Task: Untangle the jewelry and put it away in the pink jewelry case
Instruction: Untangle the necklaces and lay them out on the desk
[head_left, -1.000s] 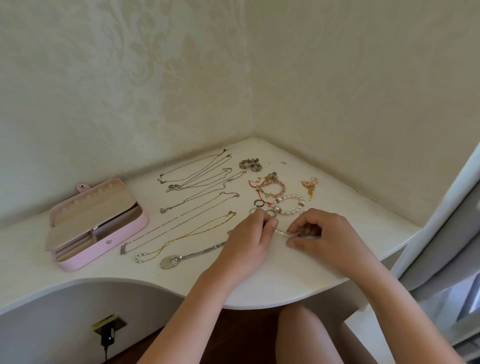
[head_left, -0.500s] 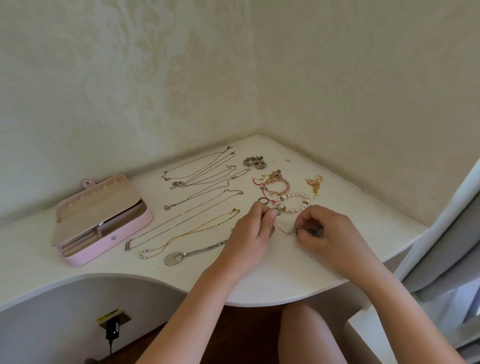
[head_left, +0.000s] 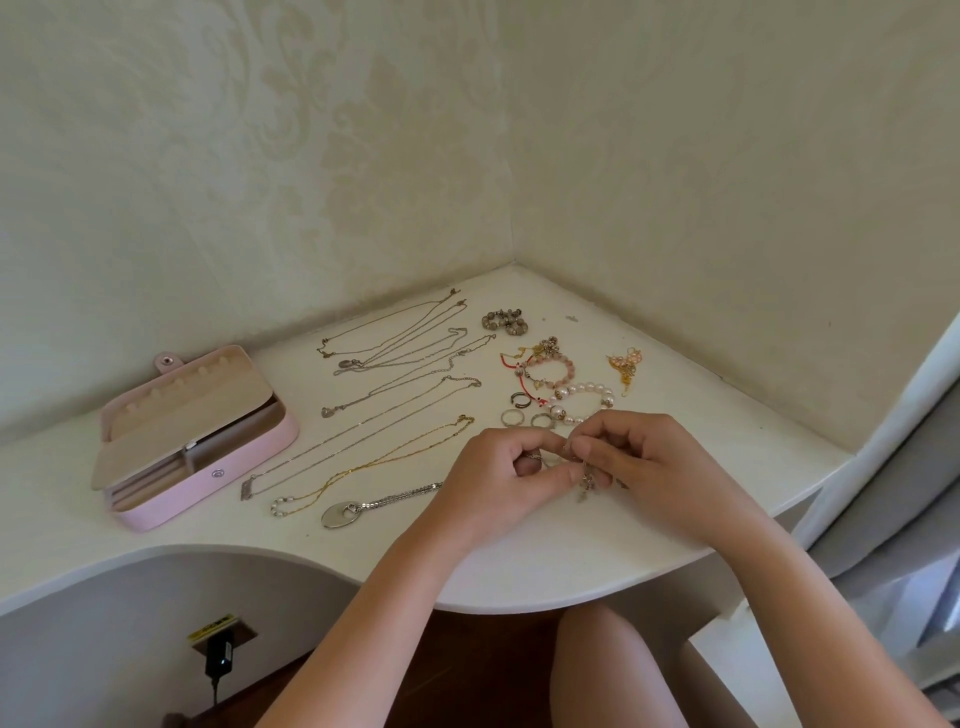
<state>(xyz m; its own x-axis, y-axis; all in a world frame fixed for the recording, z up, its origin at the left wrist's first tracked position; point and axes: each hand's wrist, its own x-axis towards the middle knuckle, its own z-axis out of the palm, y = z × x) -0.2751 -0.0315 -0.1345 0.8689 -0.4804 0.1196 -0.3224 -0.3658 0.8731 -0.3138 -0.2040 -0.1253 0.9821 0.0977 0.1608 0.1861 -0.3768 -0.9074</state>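
Both hands pinch a thin silver charm chain (head_left: 587, 480) just above the white corner worktop (head_left: 545, 566).

The left hand (head_left: 493, 480) and right hand (head_left: 660, 467), apart a second ago with the chain stretched between them, have drawn fingertip to fingertip. The chain now hangs bunched below their curled fingers. The open pink jewelry case (head_left: 234, 467) sits well apart at the worktop's left. Long fine necklaces (head_left: 395, 364) lie in rows between it and the hands, and a white pearl bracelet (head_left: 584, 389) lies just beyond them.

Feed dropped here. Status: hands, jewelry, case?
Left hand and right hand both pinch a small silver chain. Pink jewelry case open, at left. Laid-out necklaces lie between hands and case.
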